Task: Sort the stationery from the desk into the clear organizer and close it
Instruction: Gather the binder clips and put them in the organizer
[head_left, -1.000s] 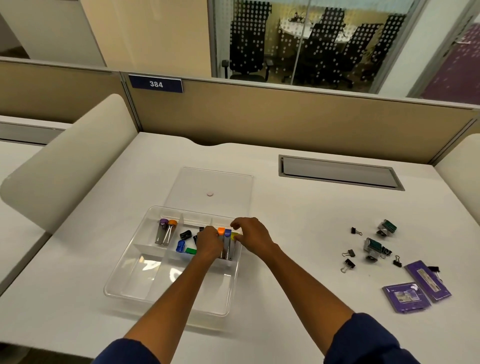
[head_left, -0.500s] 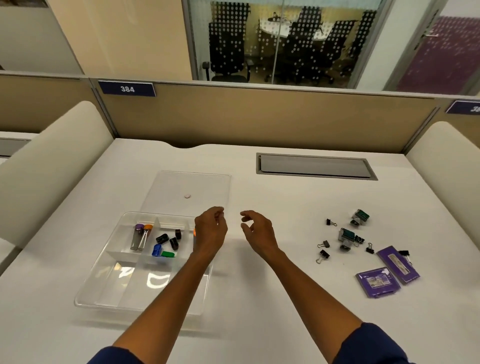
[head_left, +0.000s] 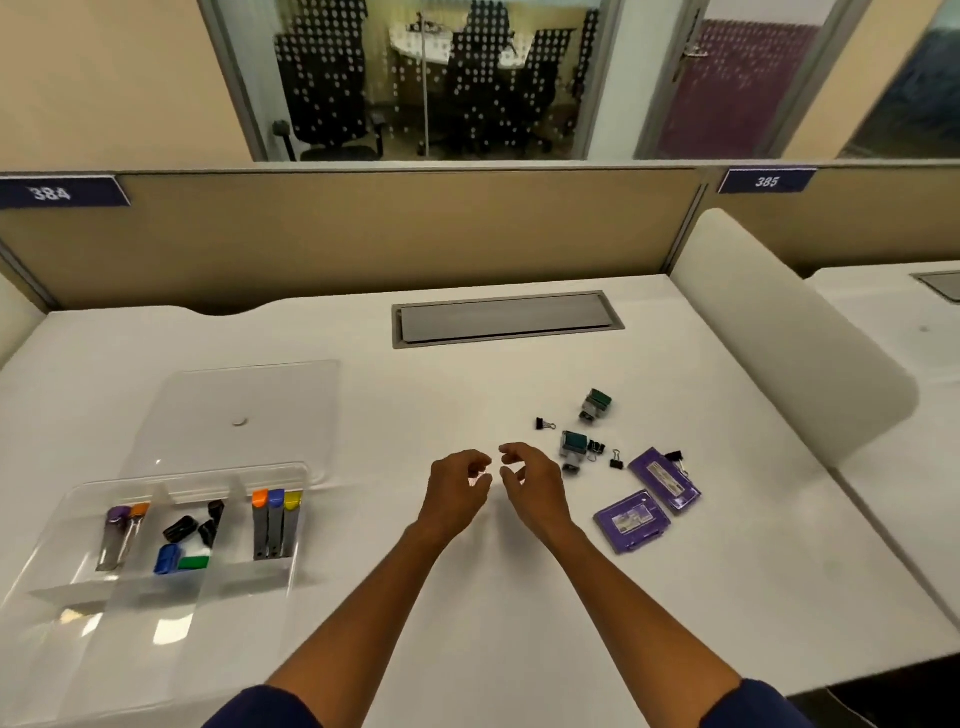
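Note:
The clear organizer (head_left: 62, 618) lies open at the left of the desk. Its back compartments hold two capped tubes (head_left: 122, 535), dark, blue and green small items (head_left: 184, 543), and three lead cases (head_left: 275, 525) with orange, blue and yellow caps. Its clear lid (head_left: 244, 410) lies flat behind it. At the right lie black binder clips (head_left: 545, 424), two green-topped stamps (head_left: 574, 449) and two purple packets (head_left: 631, 521). My left hand (head_left: 457, 491) and right hand (head_left: 530, 486) hover side by side over bare desk, fingers loosely curled, holding nothing, just left of the stamps.
A grey cable hatch (head_left: 506, 317) is set into the desk at the back. A beige partition (head_left: 363, 234) closes the far edge. A white curved divider (head_left: 789, 332) stands at the right edge. The desk front edge runs near my forearms.
Both hands left the organizer's right back compartment, where three lead cases now lie, and travelled right across the desk toward the clips and stamps. The camera turned right too.

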